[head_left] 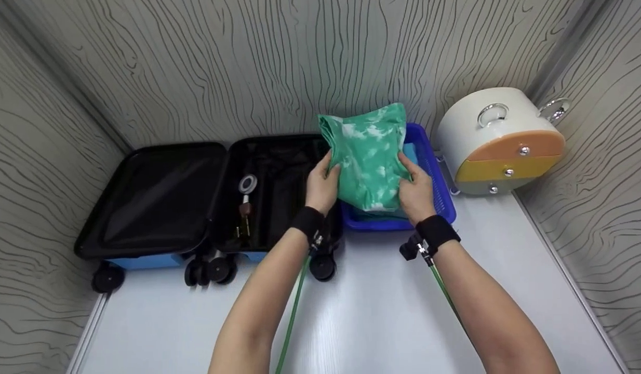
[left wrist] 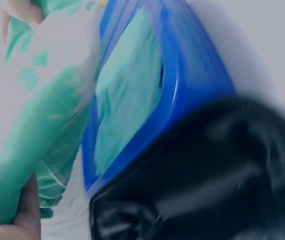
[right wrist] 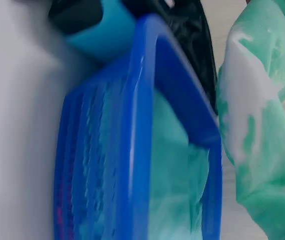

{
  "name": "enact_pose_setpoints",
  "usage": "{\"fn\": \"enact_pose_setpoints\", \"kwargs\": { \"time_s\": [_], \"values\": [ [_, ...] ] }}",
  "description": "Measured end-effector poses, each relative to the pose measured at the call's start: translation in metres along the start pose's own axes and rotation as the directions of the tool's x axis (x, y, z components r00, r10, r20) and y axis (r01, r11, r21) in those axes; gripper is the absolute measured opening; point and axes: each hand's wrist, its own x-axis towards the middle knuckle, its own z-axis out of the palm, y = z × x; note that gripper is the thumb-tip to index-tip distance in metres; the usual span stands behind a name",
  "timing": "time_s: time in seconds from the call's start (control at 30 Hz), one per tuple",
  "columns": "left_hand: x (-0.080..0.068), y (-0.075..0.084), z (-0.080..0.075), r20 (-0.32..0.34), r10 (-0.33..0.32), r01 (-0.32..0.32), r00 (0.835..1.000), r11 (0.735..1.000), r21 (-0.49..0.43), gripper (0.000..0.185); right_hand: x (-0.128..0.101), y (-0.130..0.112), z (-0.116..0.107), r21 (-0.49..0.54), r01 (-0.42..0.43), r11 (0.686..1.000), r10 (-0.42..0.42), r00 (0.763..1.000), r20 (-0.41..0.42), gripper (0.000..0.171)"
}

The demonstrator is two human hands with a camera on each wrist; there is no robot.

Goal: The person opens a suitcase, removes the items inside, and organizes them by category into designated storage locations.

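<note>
A folded green and white tie-dye cloth (head_left: 371,156) is held up over the blue basket (head_left: 439,195). My left hand (head_left: 323,184) grips its left edge and my right hand (head_left: 415,189) grips its right edge. In the left wrist view the cloth (left wrist: 37,120) hangs left of the basket (left wrist: 182,85), which holds a teal cloth (left wrist: 127,100). The right wrist view shows the basket (right wrist: 137,150) from the side with the tie-dye cloth (right wrist: 262,145) at the right.
An open black suitcase (head_left: 206,197) with blue shell and wheels lies at the left, a few small items inside. A white round drawer box (head_left: 499,140) stands at the back right. Patterned walls enclose the white table (head_left: 372,311).
</note>
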Motion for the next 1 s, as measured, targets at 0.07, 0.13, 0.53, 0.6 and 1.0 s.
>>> {"fn": "enact_pose_setpoints", "kwargs": {
  "time_s": [0.07,0.13,0.53,0.6,1.0],
  "values": [
    [0.001,-0.004,0.011,0.006,-0.001,0.001,1.000,1.000,-0.004,0.050,0.003,0.003,-0.006,-0.029,-0.001,1.000,0.001,1.000,-0.021,0.070],
    [0.003,-0.007,0.021,0.014,-0.002,0.002,1.000,1.000,0.004,0.049,0.005,0.005,-0.012,-0.069,-0.002,0.998,-0.001,0.999,-0.039,0.069],
    [0.008,-0.028,0.051,0.110,-0.083,0.080,0.990,0.996,0.039,0.048,0.009,0.039,-0.033,-0.184,-0.035,0.982,0.007,0.989,-0.151,0.067],
    [0.008,-0.029,0.050,0.153,-0.111,0.100,0.982,0.992,0.075,0.050,0.009,0.046,-0.035,-0.222,-0.029,0.975,-0.003,0.990,-0.143,0.065],
    [0.013,-0.020,0.050,0.234,-0.224,0.040,0.946,0.797,0.603,0.063,0.005,0.061,-0.049,-0.557,-0.025,0.830,-0.017,0.997,-0.071,0.065]
  ]
}}
